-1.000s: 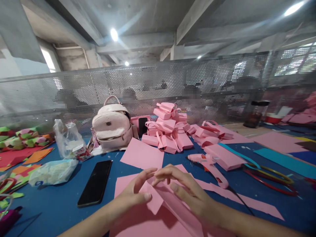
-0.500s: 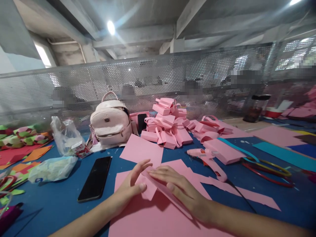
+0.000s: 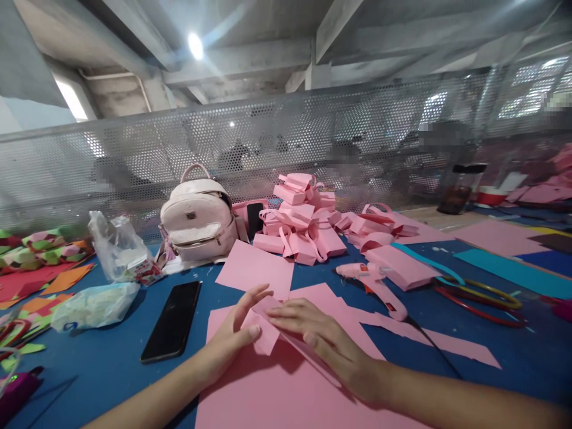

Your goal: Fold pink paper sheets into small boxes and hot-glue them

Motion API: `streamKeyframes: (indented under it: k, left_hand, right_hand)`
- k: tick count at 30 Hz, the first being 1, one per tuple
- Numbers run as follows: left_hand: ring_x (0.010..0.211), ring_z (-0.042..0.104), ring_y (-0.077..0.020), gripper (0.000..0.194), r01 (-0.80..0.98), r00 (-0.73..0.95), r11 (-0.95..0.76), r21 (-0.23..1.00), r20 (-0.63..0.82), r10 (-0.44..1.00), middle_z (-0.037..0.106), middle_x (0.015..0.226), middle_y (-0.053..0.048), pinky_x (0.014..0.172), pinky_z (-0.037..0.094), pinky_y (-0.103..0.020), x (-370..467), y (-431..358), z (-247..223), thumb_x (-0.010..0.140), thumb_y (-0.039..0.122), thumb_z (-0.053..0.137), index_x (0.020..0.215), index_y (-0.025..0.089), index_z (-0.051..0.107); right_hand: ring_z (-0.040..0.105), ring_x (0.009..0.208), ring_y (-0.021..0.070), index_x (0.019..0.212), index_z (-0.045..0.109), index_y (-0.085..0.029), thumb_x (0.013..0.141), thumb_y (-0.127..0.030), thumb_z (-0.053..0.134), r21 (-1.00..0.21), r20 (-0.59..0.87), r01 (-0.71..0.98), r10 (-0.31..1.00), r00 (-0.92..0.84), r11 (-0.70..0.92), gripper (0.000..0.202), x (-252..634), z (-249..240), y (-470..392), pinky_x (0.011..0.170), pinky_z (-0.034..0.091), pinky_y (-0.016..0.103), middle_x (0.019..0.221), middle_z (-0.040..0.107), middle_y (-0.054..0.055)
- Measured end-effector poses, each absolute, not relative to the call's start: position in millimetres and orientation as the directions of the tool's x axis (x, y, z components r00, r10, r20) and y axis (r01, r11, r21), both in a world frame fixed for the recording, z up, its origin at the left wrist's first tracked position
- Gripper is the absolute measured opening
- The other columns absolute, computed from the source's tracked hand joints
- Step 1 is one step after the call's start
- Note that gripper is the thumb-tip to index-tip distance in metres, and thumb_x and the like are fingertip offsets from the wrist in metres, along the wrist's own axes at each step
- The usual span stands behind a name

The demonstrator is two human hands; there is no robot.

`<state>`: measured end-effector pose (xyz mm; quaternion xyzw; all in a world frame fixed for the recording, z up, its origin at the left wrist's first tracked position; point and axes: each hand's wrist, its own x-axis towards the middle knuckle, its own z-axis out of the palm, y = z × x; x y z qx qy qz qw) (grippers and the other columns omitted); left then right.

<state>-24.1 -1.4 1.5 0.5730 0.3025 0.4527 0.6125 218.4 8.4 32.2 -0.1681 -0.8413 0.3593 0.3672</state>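
Observation:
A folded piece of pink paper [image 3: 267,341] stands tilted between my two hands, above a large pink sheet [image 3: 263,399]. My left hand [image 3: 226,342] holds its left flap, the thumb in front and the fingers behind. Along the right side of the fold lies my right hand [image 3: 333,344], its fingers close together over the paper and the thumb bent near them. The right palm hides part of that side. More pink sheets [image 3: 319,293] lie just beyond, and a pink glue gun [image 3: 373,280] rests to the right.
A pile of small pink paper bags [image 3: 299,220] stands at the back beside a pale backpack [image 3: 196,220]. On the left are a black phone [image 3: 172,322] and a plastic packet [image 3: 96,305]. Scissors [image 3: 482,307] lie at right. A perforated metal screen [image 3: 268,128] closes the far side.
The view has shifted slightly. Both hands stay on the folded pink paper, whose left flap is tipped up a little more. Nothing has been let go.

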Motion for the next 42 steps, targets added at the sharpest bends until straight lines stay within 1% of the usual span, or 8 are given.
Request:
streamKeyframes:
  k: [7, 11, 20, 29, 38, 42]
  left_hand:
    - [0.152, 0.022, -0.0359, 0.072, -0.187, 0.397, -0.081, 0.979, 0.151, 0.905, 0.041, 0.159, -0.008, 0.124, 0.012, -0.052, -22.7, -2.0, 4.3, 0.083, 0.058, 0.074, 0.146, 0.033, 0.05]
    - [0.152, 0.023, -0.0358, 0.072, -0.183, 0.394, -0.088, 0.979, 0.155, 0.906, 0.042, 0.158, -0.008, 0.123, 0.013, -0.052, -22.7, -1.2, 3.8, 0.083, 0.058, 0.073, 0.147, 0.032, 0.05]
    - [0.152, 0.02, -0.0343, 0.07, -0.161, 0.395, -0.106, 0.981, 0.163, 0.904, 0.041, 0.159, -0.006, 0.124, 0.013, -0.05, -24.2, -1.0, 0.5, 0.084, 0.059, 0.072, 0.146, 0.035, 0.051]
    - [0.152, 0.022, -0.0344, 0.069, -0.15, 0.4, -0.13, 0.98, 0.181, 0.899, 0.042, 0.158, -0.007, 0.123, 0.014, -0.051, -25.3, -0.8, 2.5, 0.086, 0.058, 0.071, 0.146, 0.033, 0.05]
    - [0.152, 0.023, -0.0345, 0.07, -0.176, 0.396, -0.098, 0.98, 0.161, 0.904, 0.043, 0.157, -0.006, 0.123, 0.016, -0.05, -22.3, -1.5, 5.7, 0.083, 0.059, 0.073, 0.145, 0.034, 0.052]
    - [0.151, 0.023, -0.0351, 0.069, -0.191, 0.392, -0.093, 0.977, 0.163, 0.905, 0.043, 0.157, -0.006, 0.123, 0.016, -0.05, -22.3, -2.8, 6.4, 0.083, 0.058, 0.074, 0.144, 0.033, 0.053]
  right_hand:
    - [0.053, 0.133, 0.0213, 0.138, 0.061, -0.033, 0.108, -0.044, 0.034, -0.705, 0.522, 0.022, 0.539, -0.661, 0.709, 0.042, 218.8, 31.0, 8.8, 0.119, 0.032, 0.046, 0.139, 0.064, 0.004]
    - [0.052, 0.132, 0.0215, 0.137, 0.062, -0.034, 0.108, -0.045, 0.034, -0.701, 0.531, 0.02, 0.54, -0.653, 0.713, 0.042, 218.6, 30.3, 8.7, 0.117, 0.034, 0.046, 0.137, 0.065, 0.005]
    - [0.051, 0.132, 0.0221, 0.137, 0.063, -0.035, 0.108, -0.046, 0.034, -0.7, 0.522, 0.032, 0.542, -0.658, 0.713, 0.042, 218.3, 32.8, 7.5, 0.116, 0.035, 0.047, 0.136, 0.065, 0.004]
    - [0.051, 0.131, 0.0223, 0.138, 0.061, -0.035, 0.108, -0.045, 0.033, -0.695, 0.532, 0.015, 0.528, -0.662, 0.719, 0.042, 217.1, 31.8, 7.4, 0.114, 0.037, 0.046, 0.134, 0.065, 0.005]
    - [0.052, 0.13, 0.0231, 0.137, 0.062, -0.034, 0.108, -0.044, 0.034, -0.692, 0.544, 0.007, 0.527, -0.653, 0.722, 0.042, 216.7, 31.1, 7.6, 0.113, 0.039, 0.046, 0.133, 0.066, 0.005]
    - [0.051, 0.131, 0.0227, 0.136, 0.063, -0.035, 0.108, -0.043, 0.034, -0.706, 0.53, 0.02, 0.546, -0.649, 0.708, 0.041, 216.5, 30.6, 7.0, 0.115, 0.037, 0.046, 0.134, 0.065, 0.005]
